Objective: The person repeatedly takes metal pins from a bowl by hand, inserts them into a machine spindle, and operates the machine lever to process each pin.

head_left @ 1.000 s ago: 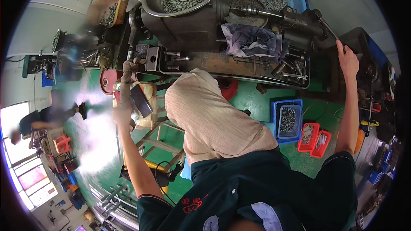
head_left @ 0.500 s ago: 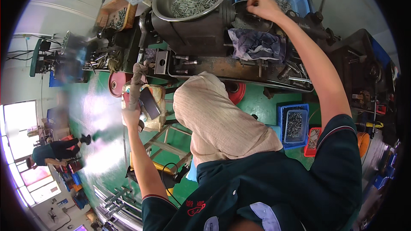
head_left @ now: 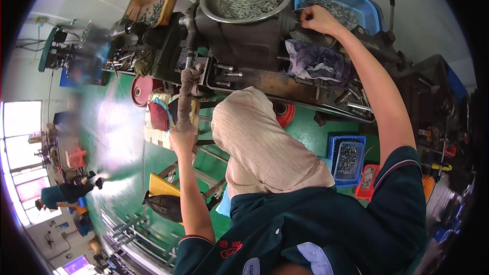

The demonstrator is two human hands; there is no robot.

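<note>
Head view: the dark machine [head_left: 242,43] fills the upper middle, and it worries me most, since any driven part so near bare skin could pinch; I cannot tell whether it is running. In front lies the brown surface [head_left: 265,80], where a careless forearm might sweep loose tools off the edge. Behind the right hand [head_left: 321,20], the blue basket [head_left: 369,11] sits close enough for a backward knock to spill its metal pieces. On top of the machine, the steel basin [head_left: 216,4] could shift if a hard pull jolts its support. To the left, the cloth-wrapped lever [head_left: 185,99] angles down from the machine, its lower end gripped by the left hand [head_left: 182,135]; a loosening wrap might let that grip slide. The bunched patterned cloth [head_left: 316,61] lies near the right hand and could snag. Those right fingers curl inward beside the machine; I cannot tell whether they pinch one of the small parts, which could slip or seat crookedly.
</note>
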